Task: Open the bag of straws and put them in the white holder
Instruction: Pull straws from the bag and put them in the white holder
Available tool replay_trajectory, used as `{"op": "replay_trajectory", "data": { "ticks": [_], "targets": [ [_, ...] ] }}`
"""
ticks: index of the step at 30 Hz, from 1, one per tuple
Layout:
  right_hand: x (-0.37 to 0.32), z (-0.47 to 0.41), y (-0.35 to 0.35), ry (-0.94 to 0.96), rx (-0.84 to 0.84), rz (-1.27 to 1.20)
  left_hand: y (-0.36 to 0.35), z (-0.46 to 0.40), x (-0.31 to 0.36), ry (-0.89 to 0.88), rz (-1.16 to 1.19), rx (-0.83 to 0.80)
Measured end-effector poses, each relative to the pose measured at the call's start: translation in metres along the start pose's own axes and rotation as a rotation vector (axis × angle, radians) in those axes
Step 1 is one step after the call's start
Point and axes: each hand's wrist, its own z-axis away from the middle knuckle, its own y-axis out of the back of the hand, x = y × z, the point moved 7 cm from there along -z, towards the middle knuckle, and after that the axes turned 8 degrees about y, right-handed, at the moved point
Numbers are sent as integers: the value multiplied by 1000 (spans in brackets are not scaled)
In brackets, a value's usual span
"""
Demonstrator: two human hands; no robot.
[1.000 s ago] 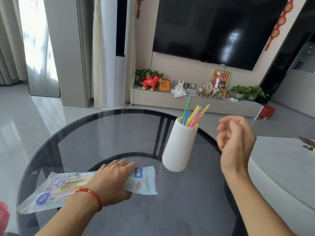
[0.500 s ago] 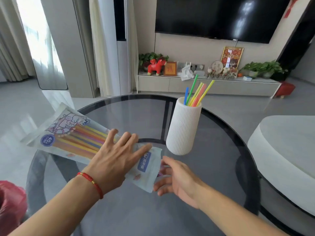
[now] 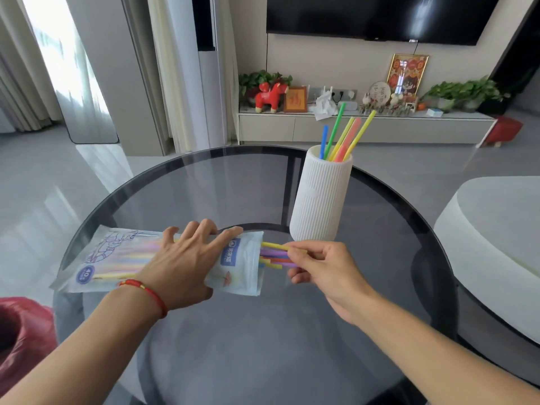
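Observation:
The bag of straws [image 3: 117, 258] lies flat on the round glass table [image 3: 263, 331], its open mouth facing right. My left hand [image 3: 181, 267] presses down on the bag's middle with fingers spread. Several coloured straws [image 3: 273, 255] stick out of the mouth. My right hand [image 3: 324, 267] pinches the ends of these straws between thumb and fingers. The white ribbed holder [image 3: 320, 200] stands upright just behind my right hand, with several straws [image 3: 342, 138] leaning in it.
A red plastic bag [image 3: 23, 340] sits at the lower left beside the table. A white rounded seat [image 3: 496, 244] is close on the right. Behind the table are a low TV cabinet [image 3: 365, 127] with ornaments and plants.
The bag was lifted and tilted half a second ago; it now lies flat under my left hand. My right hand came from near the holder to the bag's mouth and took hold of straws.

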Motion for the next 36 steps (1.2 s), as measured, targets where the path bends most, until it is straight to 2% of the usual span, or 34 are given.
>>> {"op": "replay_trajectory", "data": {
  "ticks": [6, 9, 11, 13, 17, 24, 27, 30, 36],
  "targets": [
    [-13, -6, 21, 75, 38, 68, -6, 4, -6, 9, 18, -113],
    [-16, -6, 22, 97, 26, 89, -4, 6, 9, -11, 159, -173],
    [-16, -4, 19, 108, 0, 92, 3, 2, 22, -33, 336, -95],
    [-19, -3, 16, 127, -29, 83, 6, -3, 30, -49, 418, 4],
    [-27, -3, 22, 131, -29, -5, -4, -8, 31, -53, 359, 26],
    [-37, -1, 36, 39, 101, -326, -8, -9, 27, -4, 288, 78],
    [-35, 4, 14, 12, -4, -483, -7, -9, 31, -7, 226, 99],
    [-25, 8, -10, 56, -116, -441, -3, -6, 40, -34, 217, 97],
    [-12, 11, -26, 70, 10, -196, -5, -1, 55, -80, 247, 26]
  ]
}}
